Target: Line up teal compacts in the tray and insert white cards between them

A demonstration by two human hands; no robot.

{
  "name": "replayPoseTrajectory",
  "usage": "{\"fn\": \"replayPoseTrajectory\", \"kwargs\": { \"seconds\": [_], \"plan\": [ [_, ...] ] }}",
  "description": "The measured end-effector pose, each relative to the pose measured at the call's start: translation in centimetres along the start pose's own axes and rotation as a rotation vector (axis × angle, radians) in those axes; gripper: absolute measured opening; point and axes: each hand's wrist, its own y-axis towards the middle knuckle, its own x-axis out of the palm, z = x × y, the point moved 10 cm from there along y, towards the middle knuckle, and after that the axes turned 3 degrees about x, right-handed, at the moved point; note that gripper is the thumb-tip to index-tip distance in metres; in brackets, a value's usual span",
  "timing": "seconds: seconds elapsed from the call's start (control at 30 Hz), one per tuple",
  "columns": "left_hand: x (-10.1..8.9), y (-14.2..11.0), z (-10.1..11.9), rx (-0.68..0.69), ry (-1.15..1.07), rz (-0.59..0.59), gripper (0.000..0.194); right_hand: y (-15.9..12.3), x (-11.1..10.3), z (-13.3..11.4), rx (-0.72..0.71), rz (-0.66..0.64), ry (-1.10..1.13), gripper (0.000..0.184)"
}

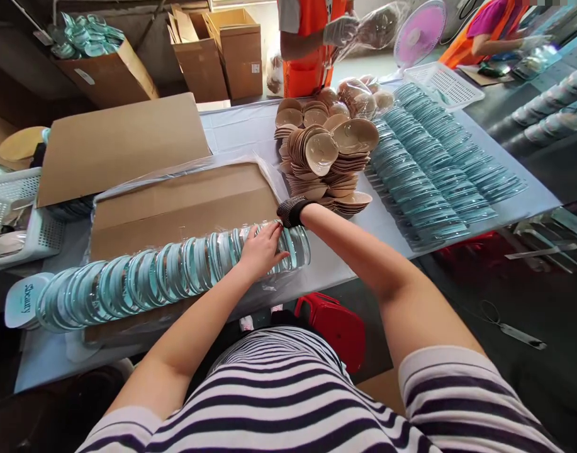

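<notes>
A long row of round clear and teal cases [165,270], stood on edge in clear plastic film, lies along the near edge of the table. My left hand [261,250] rests on top of the row near its right end, fingers stretched out and slightly apart. My right hand [292,211], with a black mesh band at the wrist, reaches down behind the right end of the row; its fingers are hidden by the cases. A flat cardboard sheet [184,201] under plastic film lies just behind the row.
A heap of beige cups [328,157] and rows of teal cases [430,163] lie further right on the light table [241,129]. A white basket [21,217] stands at left, cardboard boxes [222,53] behind. A person in orange [307,44] stands opposite. A red stool [333,324] is below.
</notes>
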Motion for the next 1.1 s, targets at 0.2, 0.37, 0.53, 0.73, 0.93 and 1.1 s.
{"fn": "replayPoseTrajectory", "kwargs": {
  "seconds": [0.2, 0.37, 0.53, 0.73, 0.93, 1.1],
  "plan": [
    [-0.3, -0.4, 0.0, -0.003, -0.023, 0.015, 0.062, -7.5, 2.2, -0.2, 0.032, 0.379, 0.119, 0.029],
    [-0.5, -0.6, 0.2, -0.004, -0.024, 0.002, 0.063, -12.2, 12.4, -0.6, 0.222, 0.655, 0.356, 0.035],
    [0.0, -0.1, 0.1, 0.004, -0.044, 0.02, 0.064, -11.0, 19.8, -2.1, 0.234, 0.789, 0.486, 0.025],
    [-2.8, -3.4, 0.5, 0.113, -0.184, 0.259, 0.061, -17.1, 16.3, -2.2, 0.065, 1.199, 0.481, 0.022],
    [-8.1, -16.7, -5.9, -0.047, -0.22, 0.656, 0.039, -17.6, 10.2, -0.8, 0.24, 1.297, 0.419, 0.026],
    [-6.1, -35.5, -15.7, -0.623, -0.277, 0.99, 0.037, -14.2, 3.9, -8.0, 0.02, 1.254, 0.368, 0.038]
  ]
}}
